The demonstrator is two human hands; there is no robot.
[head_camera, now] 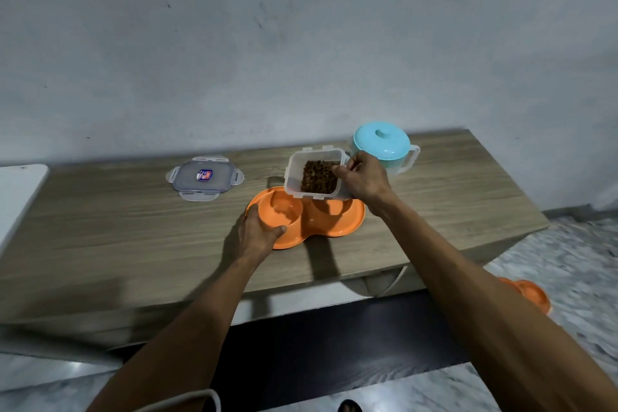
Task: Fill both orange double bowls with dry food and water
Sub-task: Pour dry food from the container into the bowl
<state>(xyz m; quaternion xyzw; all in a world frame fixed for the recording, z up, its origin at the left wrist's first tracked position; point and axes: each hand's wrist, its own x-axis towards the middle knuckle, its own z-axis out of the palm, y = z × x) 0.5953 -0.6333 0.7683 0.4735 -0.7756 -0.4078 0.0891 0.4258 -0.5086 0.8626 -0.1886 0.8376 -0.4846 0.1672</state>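
An orange double bowl (337, 222) lies on the wooden table, both cups looking empty. My left hand (259, 232) grips its left rim, thumb inside the edge. My right hand (363, 177) holds a clear plastic container (297, 174) with brown dry food in it, tilted toward me above the bowl's back edge. The container's grey lid (204, 181) lies flat on the table to the left. A second orange double bowl (531, 294) sits on the floor at the right, partly hidden behind my right arm.
A clear jug with a teal lid (383, 144) stands behind my right hand near the wall. The wooden table (117, 237) ends at the right around the jug. A white surface (16, 194) adjoins the table's left end. Marble floor lies below.
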